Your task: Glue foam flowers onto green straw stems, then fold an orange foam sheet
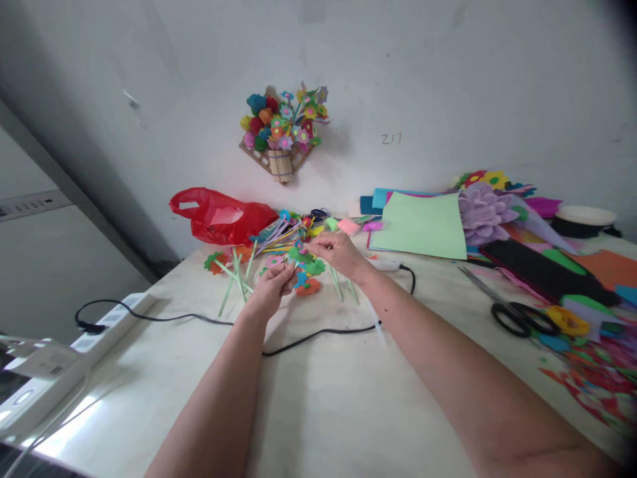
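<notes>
My left hand (pixel 275 287) is closed in a pinch above the table, with a thin pale stem tip (pixel 297 265) showing at its fingers. Close by on the right, my right hand (pixel 341 252) pinches at the edge of a green craft flower (pixel 298 255); whatever lies between those fingertips is too small to make out. Under and around both hands lie several colourful flowers, among them an orange one (pixel 308 287). Pale green sticks (pixel 237 273) are scattered left of my left hand. A white corded tool (pixel 385 265) lies partly behind my right wrist.
A black cord (pixel 323 330) crosses the table beneath my forearms. At left is a power strip (pixel 112 322). A red plastic bag (pixel 223 219) stands at the back. To the right are green sheets (pixel 423 226), scissors (pixel 512 312) and colourful scraps (pixel 597 372).
</notes>
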Tool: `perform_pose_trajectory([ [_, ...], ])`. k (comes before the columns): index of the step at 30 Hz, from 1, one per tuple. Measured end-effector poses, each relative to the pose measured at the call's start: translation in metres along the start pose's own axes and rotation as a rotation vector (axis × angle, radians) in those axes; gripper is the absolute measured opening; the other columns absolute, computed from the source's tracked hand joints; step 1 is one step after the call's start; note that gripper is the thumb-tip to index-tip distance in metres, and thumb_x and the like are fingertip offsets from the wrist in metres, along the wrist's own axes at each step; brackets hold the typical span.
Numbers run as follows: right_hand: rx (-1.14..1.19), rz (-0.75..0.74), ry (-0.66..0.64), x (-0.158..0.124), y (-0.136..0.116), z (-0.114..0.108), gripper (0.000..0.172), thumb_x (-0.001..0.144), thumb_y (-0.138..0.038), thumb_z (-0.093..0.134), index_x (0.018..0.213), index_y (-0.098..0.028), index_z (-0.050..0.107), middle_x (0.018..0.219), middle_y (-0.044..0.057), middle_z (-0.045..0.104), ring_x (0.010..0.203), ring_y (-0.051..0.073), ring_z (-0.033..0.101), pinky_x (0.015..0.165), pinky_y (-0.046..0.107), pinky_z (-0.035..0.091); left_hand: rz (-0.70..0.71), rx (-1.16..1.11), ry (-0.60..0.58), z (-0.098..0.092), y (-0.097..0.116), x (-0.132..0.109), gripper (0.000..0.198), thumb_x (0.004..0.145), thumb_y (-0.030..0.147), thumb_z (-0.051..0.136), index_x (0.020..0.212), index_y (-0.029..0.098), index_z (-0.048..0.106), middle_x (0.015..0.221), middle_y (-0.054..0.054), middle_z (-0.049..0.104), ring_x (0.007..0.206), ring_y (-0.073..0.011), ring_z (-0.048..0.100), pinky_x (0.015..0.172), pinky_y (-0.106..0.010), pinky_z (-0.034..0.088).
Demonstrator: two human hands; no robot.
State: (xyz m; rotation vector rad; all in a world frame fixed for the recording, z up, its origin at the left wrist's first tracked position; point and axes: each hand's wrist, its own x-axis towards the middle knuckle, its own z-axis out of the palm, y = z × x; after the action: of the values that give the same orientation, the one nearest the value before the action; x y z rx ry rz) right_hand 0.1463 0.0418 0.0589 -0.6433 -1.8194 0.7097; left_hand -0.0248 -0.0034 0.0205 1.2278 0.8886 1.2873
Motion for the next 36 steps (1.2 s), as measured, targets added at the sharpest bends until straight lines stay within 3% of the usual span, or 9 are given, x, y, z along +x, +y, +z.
perform_pose_trajectory([
  [9, 0.022, -0.062, 0.021, 0.0003, 0.0039, 0.001, 0.016, 0.072, -0.028, 0.065, 0.061, -0.016, 0.068, 0.064, 0.001, 0.06, 0.062, 0.012, 0.054, 0.06, 0.025, 0.041, 0.002, 0.01, 0.003, -0.0014, -0.0006, 0.0002, 0.037, 0.067, 0.043, 0.071, 0.061, 0.014, 0.049, 0.049, 0.005, 0.037, 0.043, -0.003, 0.025, 0.04, -0.018, 0.015],
  [16, 0.141, 0.073, 0.021, 0.0, 0.003, 0.0037, 0.009, 0.067, -0.024, 0.068, 0.07, -0.016, 0.071, 0.071, 0.002, 0.067, 0.068, 0.012, 0.057, 0.064, 0.025, 0.043, 0.001, 0.018, 0.006, -0.0001, -0.0001, -0.0004, 0.037, 0.066, 0.044, 0.071, 0.061, 0.014, 0.05, 0.048, 0.005, 0.035, 0.043, -0.0032, 0.025, 0.04, -0.018, 0.015],
  [21, 0.182, 0.088, 0.004, -0.0011, 0.0041, 0.0038, 0.009, 0.066, -0.024, 0.069, 0.071, -0.017, 0.072, 0.076, 0.003, 0.067, 0.073, 0.012, 0.058, 0.069, 0.026, 0.044, 0.005, 0.029, 0.005, -0.0004, -0.001, 0.0, 0.036, 0.066, 0.044, 0.071, 0.064, 0.014, 0.051, 0.047, 0.006, 0.035, 0.043, -0.0034, 0.025, 0.041, -0.019, 0.014],
  [30, -0.045, -0.078, 0.039, 0.0021, 0.0082, 0.0074, 0.004, 0.069, -0.021, 0.068, 0.069, -0.019, 0.072, 0.075, 0.002, 0.062, 0.07, 0.011, 0.055, 0.061, 0.023, 0.041, 0.014, 0.043, 0.014, -0.0005, -0.0009, 0.0004, 0.036, 0.066, 0.045, 0.07, 0.064, 0.013, 0.053, 0.047, 0.006, 0.036, 0.042, -0.0033, 0.025, 0.041, -0.02, 0.015],
  [36, -0.166, -0.162, -0.018, -0.0037, -0.0001, 0.0066, 0.012, 0.075, -0.019, 0.061, 0.073, -0.02, 0.072, 0.081, 0.004, 0.063, 0.077, 0.013, 0.057, 0.069, 0.025, 0.045, 0.063, 0.019, 0.029, -0.0005, -0.0001, 0.0007, 0.035, 0.061, 0.041, 0.073, 0.062, 0.014, 0.051, 0.049, 0.004, 0.041, 0.043, -0.0043, 0.03, 0.041, -0.02, 0.017],
])
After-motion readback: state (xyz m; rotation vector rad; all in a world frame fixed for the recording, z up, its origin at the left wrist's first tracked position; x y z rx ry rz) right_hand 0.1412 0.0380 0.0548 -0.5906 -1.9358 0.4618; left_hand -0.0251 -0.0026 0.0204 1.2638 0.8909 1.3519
